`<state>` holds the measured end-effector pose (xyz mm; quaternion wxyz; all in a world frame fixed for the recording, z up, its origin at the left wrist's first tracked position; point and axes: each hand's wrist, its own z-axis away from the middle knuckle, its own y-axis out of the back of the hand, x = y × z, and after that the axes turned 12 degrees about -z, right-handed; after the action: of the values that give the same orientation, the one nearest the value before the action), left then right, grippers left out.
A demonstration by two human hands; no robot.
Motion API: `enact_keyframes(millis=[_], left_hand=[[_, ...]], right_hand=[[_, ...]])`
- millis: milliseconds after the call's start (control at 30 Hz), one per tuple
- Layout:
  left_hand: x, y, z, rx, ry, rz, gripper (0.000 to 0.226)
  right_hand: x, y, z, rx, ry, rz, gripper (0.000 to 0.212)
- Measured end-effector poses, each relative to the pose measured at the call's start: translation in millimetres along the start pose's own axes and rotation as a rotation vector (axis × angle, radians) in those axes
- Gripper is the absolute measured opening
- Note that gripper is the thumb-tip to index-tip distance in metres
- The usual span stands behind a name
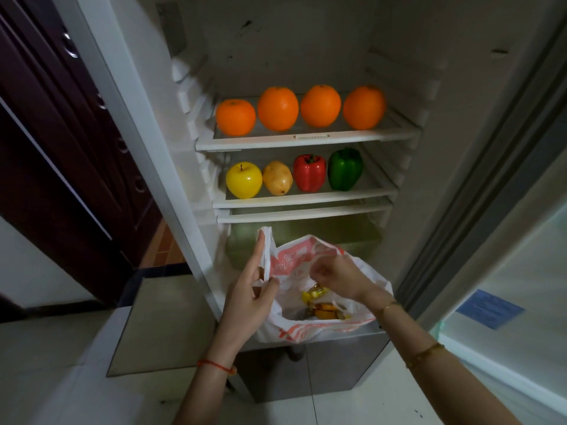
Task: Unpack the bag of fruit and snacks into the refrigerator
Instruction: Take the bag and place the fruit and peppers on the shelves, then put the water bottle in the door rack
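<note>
While its mouth gapes upward, the plastic bag (306, 323) sits on the refrigerator's (306, 139) near lower ledge, its long axis running left to right, snack packets (319, 305) inside. Left hand (248, 299) pinches the bag's left handle, forefinger extended upward. Right hand (331, 274) hovers curled over the opening; whether it grips anything is unclear. Oranges (277, 108) fill the far upper shelf.

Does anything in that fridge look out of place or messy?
Mostly tidy: four oranges line the top shelf, produce sits neatly below. The back wall carries dark smudges, and a potato sits among the fruit and peppers.
</note>
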<state>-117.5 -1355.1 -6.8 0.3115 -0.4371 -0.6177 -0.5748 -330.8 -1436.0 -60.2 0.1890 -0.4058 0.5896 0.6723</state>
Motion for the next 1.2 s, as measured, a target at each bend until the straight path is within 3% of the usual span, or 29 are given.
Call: enact_keyframes(millis=[133, 233, 367, 533, 767, 1033, 1200], left_hand=[[-6.0, 0.2, 9.5, -0.072, -0.038, 0.002, 0.077], [-22.3, 2.0, 12.6, -0.061, -0.015, -0.024, 0.079], [-28.4, 8.3, 17.0, -0.018, 0.017, 0.033, 0.074], [-24.8, 14.0, 17.3, -0.012, 0.06, 0.057, 0.077], [-14.3, 12.0, 11.8, -0.028, 0.021, 0.027, 0.076], [-1.8, -2.9, -7.7, -0.079, -0.1, 0.003, 0.079], [7.7, -24.7, -24.2, -0.144, -0.152, -0.022, 0.081]], right_hand=[[36.8, -35.9, 2.4, -0.206, -0.265, 0.159, 0.021], [39.7, -52.4, 3.0, -0.334, -0.285, 0.227, 0.032], [14.0, -71.9, 1.4, -0.317, -0.212, -0.097, 0.064], [-0.6, -101.3, -11.8, -0.223, -0.054, -0.036, 0.071], [-1.9, -107.7, -8.5, -0.078, -0.035, 0.007, 0.052], [-22.9, -28.1, 34.0, 0.339, -0.161, -0.147, 0.066], [-46.7, 36.5, 79.5, 0.6, -0.15, -0.209, 0.054]])
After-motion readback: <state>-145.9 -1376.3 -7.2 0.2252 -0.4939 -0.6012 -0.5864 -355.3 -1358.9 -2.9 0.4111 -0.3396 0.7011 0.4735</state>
